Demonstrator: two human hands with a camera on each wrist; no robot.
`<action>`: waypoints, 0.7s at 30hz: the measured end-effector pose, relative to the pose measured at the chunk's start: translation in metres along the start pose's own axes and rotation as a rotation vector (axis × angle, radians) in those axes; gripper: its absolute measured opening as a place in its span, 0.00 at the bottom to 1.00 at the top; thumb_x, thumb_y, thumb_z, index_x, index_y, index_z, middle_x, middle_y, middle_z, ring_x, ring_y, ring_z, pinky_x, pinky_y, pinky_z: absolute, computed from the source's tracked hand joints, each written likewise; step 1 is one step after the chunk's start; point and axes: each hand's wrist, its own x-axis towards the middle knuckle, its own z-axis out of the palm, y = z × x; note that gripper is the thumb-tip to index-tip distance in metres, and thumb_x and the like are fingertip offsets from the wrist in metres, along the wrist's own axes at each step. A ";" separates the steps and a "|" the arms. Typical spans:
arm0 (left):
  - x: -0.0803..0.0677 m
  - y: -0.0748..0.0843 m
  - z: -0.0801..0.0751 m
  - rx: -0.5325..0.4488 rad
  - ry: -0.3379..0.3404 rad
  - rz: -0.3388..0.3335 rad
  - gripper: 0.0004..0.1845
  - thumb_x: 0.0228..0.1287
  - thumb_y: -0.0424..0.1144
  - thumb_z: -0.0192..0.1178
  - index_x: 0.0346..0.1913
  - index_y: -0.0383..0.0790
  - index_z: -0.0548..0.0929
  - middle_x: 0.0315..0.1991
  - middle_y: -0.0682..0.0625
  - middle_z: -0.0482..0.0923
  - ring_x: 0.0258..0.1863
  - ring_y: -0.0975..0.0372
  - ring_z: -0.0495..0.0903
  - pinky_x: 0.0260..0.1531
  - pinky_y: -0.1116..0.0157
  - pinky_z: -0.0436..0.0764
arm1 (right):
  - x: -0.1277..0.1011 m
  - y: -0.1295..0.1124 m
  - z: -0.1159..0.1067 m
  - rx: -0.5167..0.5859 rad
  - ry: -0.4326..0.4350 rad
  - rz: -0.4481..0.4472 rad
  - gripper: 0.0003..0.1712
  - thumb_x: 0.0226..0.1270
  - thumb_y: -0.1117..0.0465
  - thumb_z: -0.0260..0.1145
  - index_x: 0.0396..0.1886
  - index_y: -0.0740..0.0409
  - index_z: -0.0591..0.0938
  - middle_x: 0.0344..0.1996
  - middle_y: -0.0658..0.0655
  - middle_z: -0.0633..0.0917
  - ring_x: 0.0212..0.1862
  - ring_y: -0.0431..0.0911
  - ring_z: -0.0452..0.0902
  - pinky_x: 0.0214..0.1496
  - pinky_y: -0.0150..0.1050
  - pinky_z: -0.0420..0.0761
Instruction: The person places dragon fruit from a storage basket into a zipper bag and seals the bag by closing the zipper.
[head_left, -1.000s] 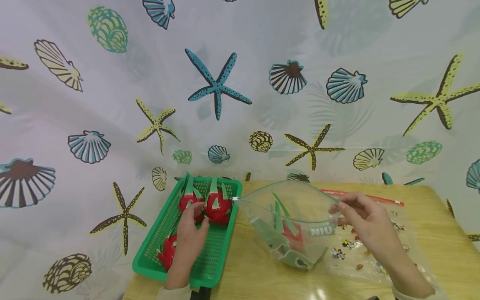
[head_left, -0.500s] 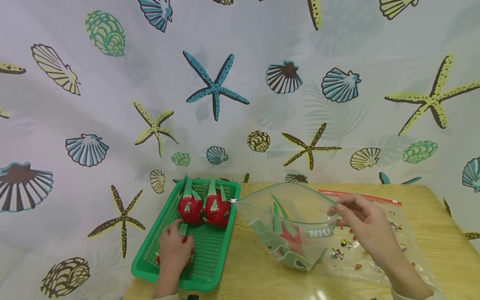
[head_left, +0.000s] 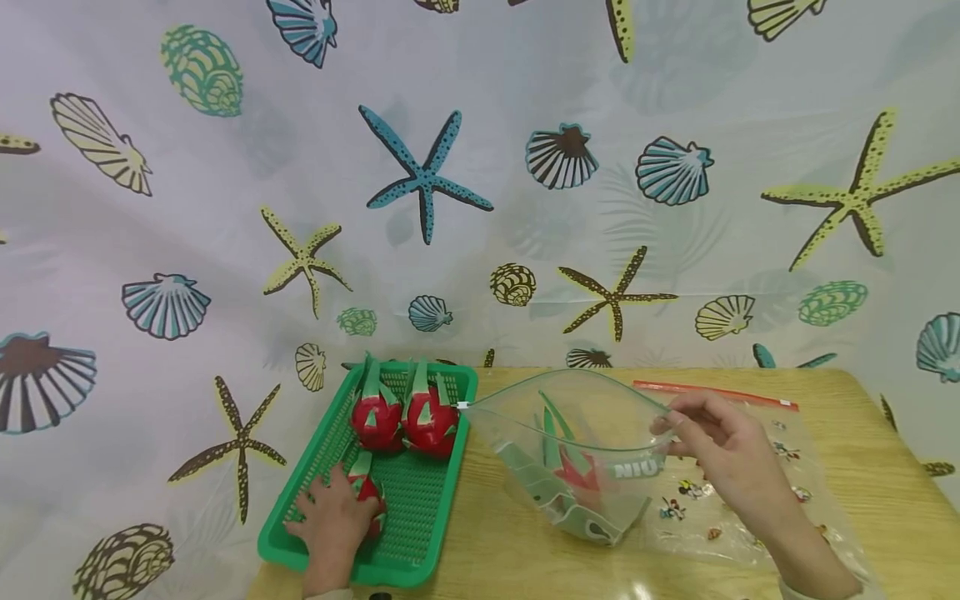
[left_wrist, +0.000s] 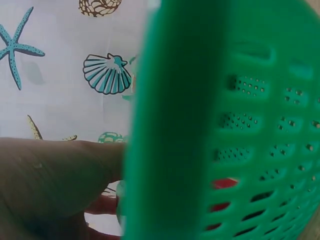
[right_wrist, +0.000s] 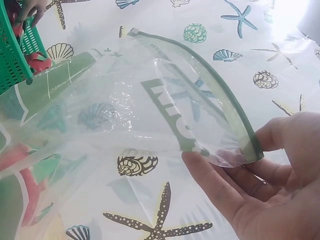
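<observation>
A red dragon fruit with green leaves lies in the near part of the green basket. My left hand is over its left side, fingers spread and thumb against the fruit. In the left wrist view, the basket rim hides most of what this hand touches. My right hand pinches the right corner of a clear zip bag, whose mouth gapes. Inside the bag is another dragon fruit. The right wrist view shows thumb and fingers on the bag's green zip edge.
Two more dragon fruits sit at the back of the basket. A flat clear bag with a red zip and small printed figures lies on the wooden table at the right. Behind hangs a shell-patterned cloth.
My left hand has moved from the back dragon fruits toward the near one, and its fingers have spread to the left. The right hand keeps its grip on the bag.
</observation>
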 end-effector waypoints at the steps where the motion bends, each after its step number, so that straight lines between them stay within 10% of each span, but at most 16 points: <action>1: 0.001 -0.001 0.001 0.004 -0.015 -0.016 0.44 0.56 0.46 0.68 0.70 0.30 0.58 0.62 0.19 0.57 0.63 0.24 0.52 0.54 0.19 0.51 | 0.000 0.000 0.000 -0.010 0.000 0.000 0.10 0.76 0.65 0.56 0.48 0.69 0.75 0.38 0.52 0.86 0.41 0.40 0.85 0.40 0.39 0.87; 21: 0.006 -0.007 0.012 0.006 -0.022 -0.009 0.43 0.55 0.51 0.71 0.64 0.26 0.66 0.51 0.20 0.56 0.54 0.28 0.56 0.41 0.31 0.75 | 0.000 0.000 0.003 -0.040 0.006 0.017 0.10 0.76 0.64 0.57 0.48 0.69 0.75 0.37 0.50 0.87 0.41 0.39 0.86 0.40 0.39 0.87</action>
